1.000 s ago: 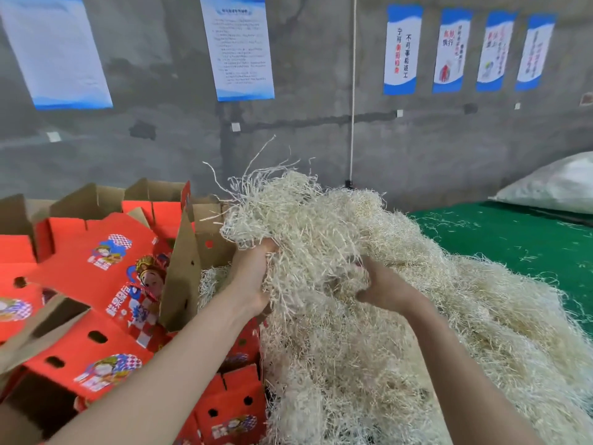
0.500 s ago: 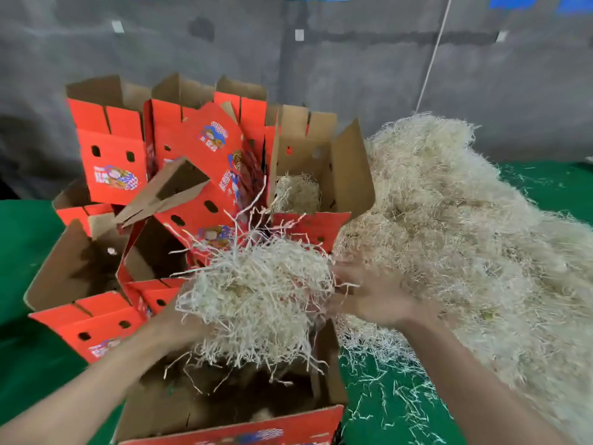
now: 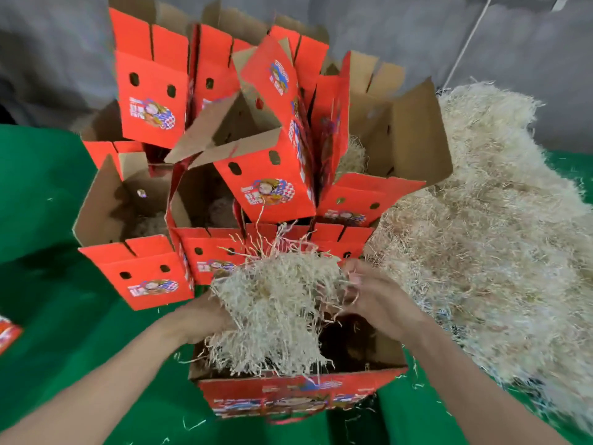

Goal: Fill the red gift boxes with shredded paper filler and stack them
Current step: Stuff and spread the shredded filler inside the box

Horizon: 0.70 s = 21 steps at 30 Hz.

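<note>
A clump of pale shredded paper filler [image 3: 276,303] hangs over the open red gift box [image 3: 298,396] nearest me. My left hand [image 3: 205,316] grips the clump from the left, its fingers buried in the strands. My right hand [image 3: 369,293] holds the clump's right side with curled fingers. Behind the clump stands a stack of open red gift boxes [image 3: 256,155], several holding filler. A big heap of filler [image 3: 497,236] lies to the right on the green table [image 3: 48,316].
A grey wall runs behind the boxes, with a white cord [image 3: 471,36] hanging down it. A red box corner [image 3: 8,332] shows at the left edge. Loose strands [image 3: 417,380] litter the green surface around the near box.
Both hands have carried the clump from the big heap down and left, over the near open box. My view has tilted down towards the boxes.
</note>
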Available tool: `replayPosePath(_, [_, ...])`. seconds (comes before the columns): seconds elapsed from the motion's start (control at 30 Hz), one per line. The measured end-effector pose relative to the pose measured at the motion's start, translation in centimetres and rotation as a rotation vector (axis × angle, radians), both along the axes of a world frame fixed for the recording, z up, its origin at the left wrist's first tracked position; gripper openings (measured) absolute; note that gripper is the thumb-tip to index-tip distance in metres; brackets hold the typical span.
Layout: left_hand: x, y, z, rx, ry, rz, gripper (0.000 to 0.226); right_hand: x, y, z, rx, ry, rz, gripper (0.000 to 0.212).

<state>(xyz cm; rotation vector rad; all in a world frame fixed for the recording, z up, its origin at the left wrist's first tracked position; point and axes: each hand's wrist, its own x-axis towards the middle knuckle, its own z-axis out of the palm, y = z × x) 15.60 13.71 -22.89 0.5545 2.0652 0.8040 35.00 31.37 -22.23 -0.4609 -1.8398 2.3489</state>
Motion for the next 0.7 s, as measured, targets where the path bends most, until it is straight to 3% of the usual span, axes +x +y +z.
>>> replayPosePath(0.07, [0.0,0.1,-0.2,0.101,-0.093,-0.086,0.024,-1.4,-0.8,-0.5,0.031,-0.014,-0.036,0.02])
replayPosePath(0.17, [0.4,0.7,-1.1,0.138,-0.105,-0.236,0.039,-3.3,-2.9,-1.9,0.279,-0.154,0.004,0.044])
replayPosePath(0.33, [-0.9,-0.3,-2.2,0.151,-0.047,-0.054,0.061,-2.2,-2.1,-2.7,0.309,-0.239,-0.219,0.022])
replayPosePath(0.43, [-2.2,-1.6,-2.7,0.135,-0.088,0.09,0.044,-0.8,-1.2,-3.0,0.233,-0.288,-0.288,0.027])
replayPosePath(0.53, [-2.7,-1.4,-3.3,0.156,-0.17,0.171,0.045,0.0,-0.3,-3.2,0.246,-0.375,-0.319,0.034])
replayPosePath(0.63, [-2.1,-0.5,-2.5,0.129,-0.188,0.16,0.015,0.6,0.1,-3.0,0.412,-0.451,-0.307,0.049])
replayPosePath(0.7, [-1.5,0.6,-2.5,0.136,-0.241,0.093,0.021,0.4,-0.7,-2.1,0.485,-0.402,-0.134,0.041])
